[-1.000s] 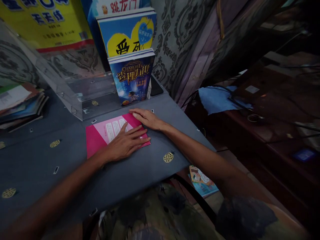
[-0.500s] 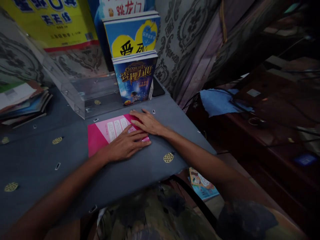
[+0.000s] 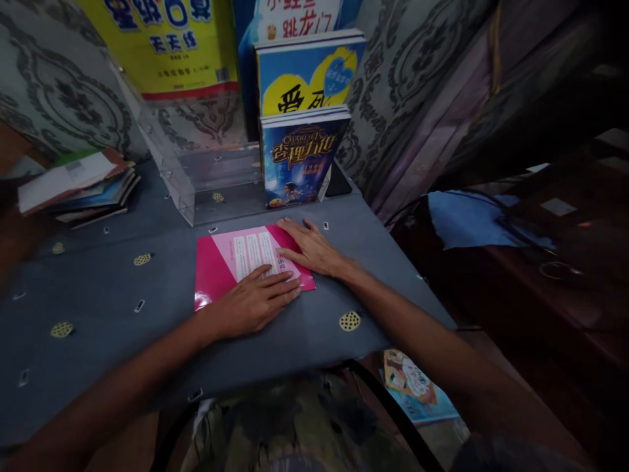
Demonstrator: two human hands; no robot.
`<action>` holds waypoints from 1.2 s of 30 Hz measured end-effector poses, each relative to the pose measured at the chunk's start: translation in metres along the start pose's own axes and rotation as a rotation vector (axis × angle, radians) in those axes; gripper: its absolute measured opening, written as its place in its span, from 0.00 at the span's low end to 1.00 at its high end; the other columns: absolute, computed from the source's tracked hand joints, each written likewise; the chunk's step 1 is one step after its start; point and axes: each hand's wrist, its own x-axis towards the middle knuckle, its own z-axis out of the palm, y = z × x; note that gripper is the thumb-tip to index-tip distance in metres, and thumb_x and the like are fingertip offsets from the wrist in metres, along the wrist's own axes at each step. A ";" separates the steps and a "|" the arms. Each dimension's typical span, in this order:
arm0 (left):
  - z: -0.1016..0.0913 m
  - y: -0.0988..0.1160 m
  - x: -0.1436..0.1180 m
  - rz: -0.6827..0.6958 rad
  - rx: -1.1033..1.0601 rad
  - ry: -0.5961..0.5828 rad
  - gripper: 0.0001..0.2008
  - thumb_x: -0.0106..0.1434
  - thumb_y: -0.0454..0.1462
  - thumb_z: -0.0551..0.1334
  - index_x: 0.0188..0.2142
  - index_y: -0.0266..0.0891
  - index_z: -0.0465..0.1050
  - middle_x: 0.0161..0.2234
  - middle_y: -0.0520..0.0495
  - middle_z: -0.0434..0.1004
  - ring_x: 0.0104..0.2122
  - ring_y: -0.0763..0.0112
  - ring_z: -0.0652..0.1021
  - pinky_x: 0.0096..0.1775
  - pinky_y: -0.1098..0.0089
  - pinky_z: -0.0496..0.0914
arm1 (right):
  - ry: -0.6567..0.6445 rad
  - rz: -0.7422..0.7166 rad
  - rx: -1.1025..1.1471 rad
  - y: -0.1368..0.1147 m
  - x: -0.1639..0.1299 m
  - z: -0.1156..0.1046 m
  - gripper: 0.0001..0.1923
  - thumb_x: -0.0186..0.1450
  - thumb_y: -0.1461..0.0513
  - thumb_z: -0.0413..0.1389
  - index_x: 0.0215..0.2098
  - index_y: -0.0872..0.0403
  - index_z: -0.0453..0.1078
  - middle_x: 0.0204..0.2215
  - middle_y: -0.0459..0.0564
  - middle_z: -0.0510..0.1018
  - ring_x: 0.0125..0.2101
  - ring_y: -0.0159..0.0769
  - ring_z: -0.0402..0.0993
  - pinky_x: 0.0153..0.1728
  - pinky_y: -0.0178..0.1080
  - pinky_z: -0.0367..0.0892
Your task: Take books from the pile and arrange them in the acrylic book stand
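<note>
A pink and magenta booklet [image 3: 221, 262] with white text panels lies flat on the grey tablecloth. My left hand [image 3: 258, 298] rests palm down across its near edge, fingers stretched to the right. Over the booklet's right end lies my right hand [image 3: 312, 248], also palm down, with its fingers spread towards the far corner. The two hands are apart, and both press on the cover without gripping it.
Just beyond the booklet, a clear acrylic stand [image 3: 184, 203] holds upright books, a dark blue one [image 3: 299, 160] in front. A pile of books [image 3: 93, 187] sits at the left. Below the table's right edge lies another book [image 3: 417, 387]. A blue cloth [image 3: 472, 219] is at the right.
The view has swung left, so things appear further right. My hands have drawn apart slightly, with the left one nearer the booklet's near edge, uncovering more of the cover.
</note>
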 end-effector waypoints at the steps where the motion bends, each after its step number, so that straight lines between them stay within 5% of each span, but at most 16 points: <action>1: 0.000 0.002 -0.005 -0.013 0.007 0.007 0.24 0.75 0.36 0.49 0.69 0.42 0.57 0.65 0.43 0.67 0.67 0.62 0.65 0.66 0.49 0.58 | -0.002 -0.003 -0.001 0.000 0.000 0.000 0.35 0.73 0.44 0.45 0.71 0.54 0.52 0.69 0.60 0.62 0.69 0.51 0.55 0.68 0.61 0.47; 16: -0.020 0.020 -0.107 -0.249 0.098 0.151 0.27 0.74 0.34 0.53 0.70 0.43 0.54 0.62 0.44 0.72 0.62 0.64 0.72 0.63 0.56 0.68 | -0.013 0.006 0.007 0.004 0.000 0.004 0.35 0.72 0.43 0.46 0.70 0.51 0.55 0.69 0.59 0.62 0.69 0.54 0.55 0.68 0.64 0.48; 23: -0.017 0.034 -0.136 -0.421 0.211 0.239 0.23 0.73 0.33 0.54 0.66 0.43 0.63 0.57 0.42 0.77 0.56 0.62 0.77 0.57 0.59 0.74 | -0.023 0.003 -0.068 0.001 0.000 0.001 0.33 0.73 0.47 0.46 0.69 0.55 0.57 0.69 0.63 0.61 0.69 0.53 0.55 0.67 0.65 0.48; 29: -0.010 0.044 -0.130 -0.484 0.254 0.300 0.20 0.71 0.33 0.55 0.61 0.39 0.70 0.52 0.41 0.79 0.49 0.62 0.78 0.54 0.60 0.74 | -0.146 -0.210 0.031 -0.061 0.005 0.000 0.25 0.76 0.54 0.42 0.66 0.55 0.62 0.66 0.60 0.66 0.70 0.47 0.53 0.69 0.63 0.44; 33: -0.009 0.044 -0.128 -0.480 0.286 0.334 0.16 0.70 0.31 0.55 0.53 0.38 0.75 0.48 0.41 0.80 0.48 0.63 0.78 0.56 0.59 0.72 | -0.370 -0.416 0.266 -0.122 0.016 0.019 0.28 0.77 0.51 0.39 0.70 0.55 0.56 0.68 0.57 0.64 0.69 0.39 0.56 0.71 0.53 0.46; 36: -0.011 0.045 -0.126 -0.490 0.309 0.322 0.13 0.70 0.30 0.54 0.46 0.37 0.77 0.46 0.42 0.80 0.48 0.62 0.78 0.55 0.59 0.72 | -0.427 -0.462 0.279 -0.141 0.030 0.037 0.30 0.77 0.50 0.43 0.70 0.57 0.55 0.67 0.59 0.65 0.69 0.40 0.55 0.71 0.51 0.44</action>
